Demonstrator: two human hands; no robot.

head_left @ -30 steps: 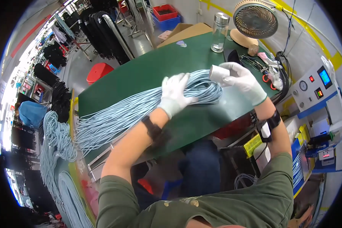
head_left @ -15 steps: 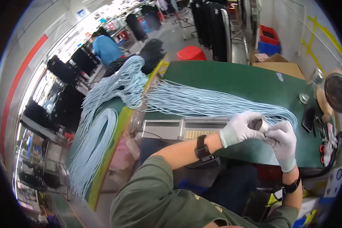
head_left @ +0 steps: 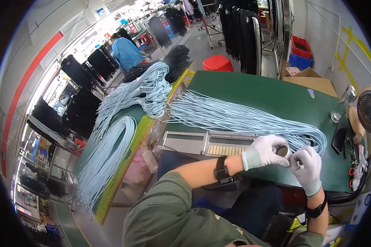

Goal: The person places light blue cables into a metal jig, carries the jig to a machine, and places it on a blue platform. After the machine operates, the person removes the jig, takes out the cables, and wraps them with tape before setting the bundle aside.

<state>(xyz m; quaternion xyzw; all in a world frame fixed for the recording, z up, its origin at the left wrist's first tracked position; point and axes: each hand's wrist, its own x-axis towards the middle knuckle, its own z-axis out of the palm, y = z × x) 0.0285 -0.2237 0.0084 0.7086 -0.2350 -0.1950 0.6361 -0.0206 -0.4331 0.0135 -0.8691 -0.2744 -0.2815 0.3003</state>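
Both hands wear thin white knit gloves with snug ribbed cuffs: the left hand (head_left: 263,151) and the right hand (head_left: 307,166). An olive-green fabric sleeve (head_left: 169,206) is pushed up above the left elbow. A black band with a boxy module (head_left: 221,168) circles the left wrist; a similar black wristband (head_left: 316,210) circles the right.

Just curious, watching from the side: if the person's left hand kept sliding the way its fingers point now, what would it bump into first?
Probably the right hand: the left hand, holding a small tape roll, points right toward it, nearly touching.
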